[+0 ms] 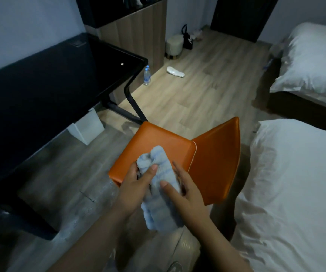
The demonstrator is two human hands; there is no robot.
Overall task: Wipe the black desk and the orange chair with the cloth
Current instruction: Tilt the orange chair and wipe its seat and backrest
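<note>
A light blue striped cloth (pixel 161 193) is bunched up between both my hands, just above the near edge of the orange chair (pixel 158 140). My left hand (pixel 134 185) grips its left side with the thumb on top. My right hand (pixel 185 191) holds the right side, thumb pressed onto the cloth. The chair's seat faces me, and its backrest (pixel 217 163) stands to the right. The black desk (pixel 46 79) runs along the left wall, its glossy top bare.
A white bed (pixel 299 193) lies close on the right, a second bed (pixel 315 61) behind it. On the wooden floor stand a water bottle (pixel 147 75), a white slipper (pixel 175 71) and a small round bin (pixel 174 47). A white box (pixel 87 126) sits under the desk.
</note>
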